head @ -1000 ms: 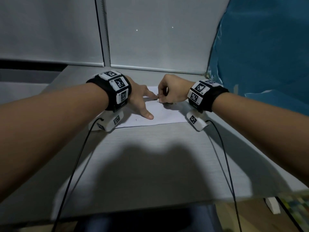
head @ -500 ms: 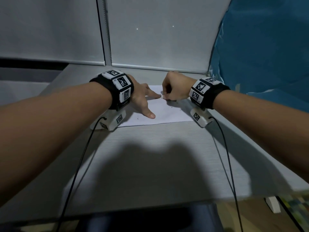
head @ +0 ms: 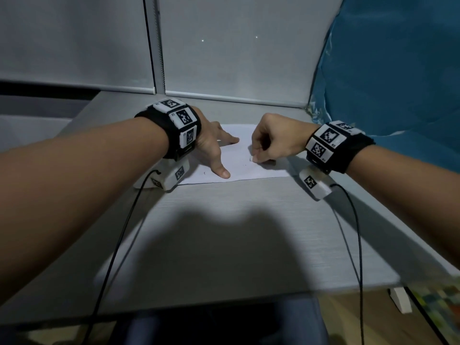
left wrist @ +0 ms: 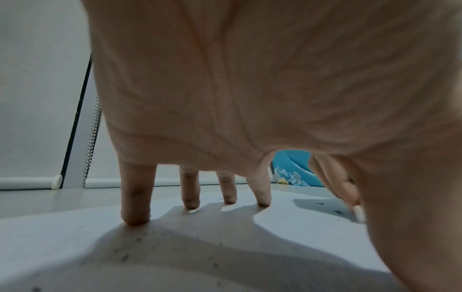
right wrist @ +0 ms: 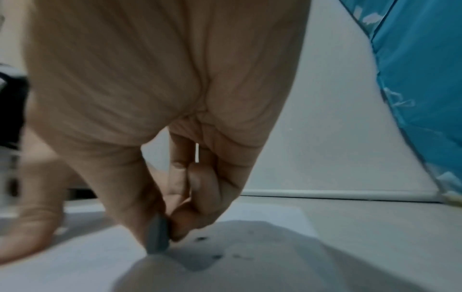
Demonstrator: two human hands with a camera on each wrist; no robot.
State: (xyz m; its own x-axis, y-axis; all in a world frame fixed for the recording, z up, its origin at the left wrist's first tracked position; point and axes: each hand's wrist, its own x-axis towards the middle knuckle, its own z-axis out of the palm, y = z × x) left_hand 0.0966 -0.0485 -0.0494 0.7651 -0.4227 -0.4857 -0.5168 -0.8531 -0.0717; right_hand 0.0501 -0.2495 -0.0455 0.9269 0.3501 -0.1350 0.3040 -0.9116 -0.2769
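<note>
The right hand [head: 276,139] pinches a small eraser [right wrist: 157,236] between thumb and curled fingers, its tip pressed to the right half of the white sheet [head: 249,171]. A second ago the eraser worked right beside the left index fingertip. It has since slid toward the sheet's near right corner, which suggests the rubbing is moving on to the dark specks [right wrist: 201,239] just beside it. The left hand [head: 211,145] stays splayed, its fingertips [left wrist: 136,217] pinning the sheet's left part flat. The sheet lies on a grey table [head: 224,220]. Pale roller blinds [head: 236,46] hang behind the sheet, with blue fabric [head: 398,83] to its right. Black cables [head: 117,240] trail from both wrists on the sheet's near side, seemingly clear of the stroke.
</note>
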